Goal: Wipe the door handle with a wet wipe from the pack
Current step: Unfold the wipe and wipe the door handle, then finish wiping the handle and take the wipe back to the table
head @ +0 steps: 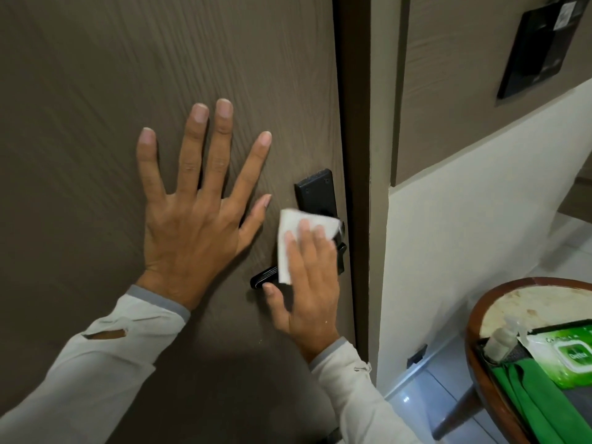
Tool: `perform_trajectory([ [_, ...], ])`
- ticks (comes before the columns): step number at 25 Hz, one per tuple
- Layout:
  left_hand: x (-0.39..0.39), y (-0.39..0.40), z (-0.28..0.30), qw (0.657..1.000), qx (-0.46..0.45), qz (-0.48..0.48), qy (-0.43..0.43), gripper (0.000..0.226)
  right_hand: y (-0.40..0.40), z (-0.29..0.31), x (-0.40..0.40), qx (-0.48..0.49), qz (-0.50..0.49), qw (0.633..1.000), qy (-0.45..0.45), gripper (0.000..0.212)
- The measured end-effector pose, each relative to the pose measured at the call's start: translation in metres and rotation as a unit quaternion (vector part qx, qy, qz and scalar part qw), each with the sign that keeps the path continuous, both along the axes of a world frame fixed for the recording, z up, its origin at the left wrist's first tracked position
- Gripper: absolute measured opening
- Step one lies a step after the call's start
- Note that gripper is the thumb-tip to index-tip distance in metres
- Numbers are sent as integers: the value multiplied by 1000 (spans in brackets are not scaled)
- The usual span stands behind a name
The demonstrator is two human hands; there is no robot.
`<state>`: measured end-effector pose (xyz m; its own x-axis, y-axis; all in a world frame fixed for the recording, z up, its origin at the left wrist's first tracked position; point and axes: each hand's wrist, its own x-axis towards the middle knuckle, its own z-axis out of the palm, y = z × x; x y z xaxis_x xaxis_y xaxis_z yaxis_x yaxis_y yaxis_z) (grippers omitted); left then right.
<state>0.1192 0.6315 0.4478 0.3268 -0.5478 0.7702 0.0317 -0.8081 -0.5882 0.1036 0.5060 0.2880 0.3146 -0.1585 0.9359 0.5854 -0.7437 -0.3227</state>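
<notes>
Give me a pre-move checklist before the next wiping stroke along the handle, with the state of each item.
1. Wipe in the right hand: ok, fingers press it flat.
2. Wipe touching the handle: ok, it covers the lever near the lock plate.
3. Whole handle covered: not ok, the lever's free end shows bare below the wipe.
4. Door steadied: ok, left hand lies spread flat on it.
5. Wipe wet enough: cannot tell.
6. Pack within reach for a fresh wipe: ok, it lies on the round table at the right.
</notes>
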Motion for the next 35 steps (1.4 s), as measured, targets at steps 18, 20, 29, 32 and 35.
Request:
perform_trajectory([
  [18, -21, -11, 16, 998, -17, -5, 53, 61, 33, 4, -92, 109, 188, 960, 178, 51],
  [20, -45, -14, 13, 981, -94, -136, 100, 47, 20, 30, -137, 304, 340, 821, 342, 63],
  [29, -117, -265, -111, 267, -772, -251, 519, 17, -296, 42, -114, 521, 400, 603, 453, 37],
  [32, -95, -389, -185, 176, -775, -218, 566, 8, -433, -28, -97, 464, 307, 664, 500, 23],
  [35, -100, -512, -296, 169, -744, -74, 642, 17, -562, -136, -105, 404, 113, 685, 596, 12],
])
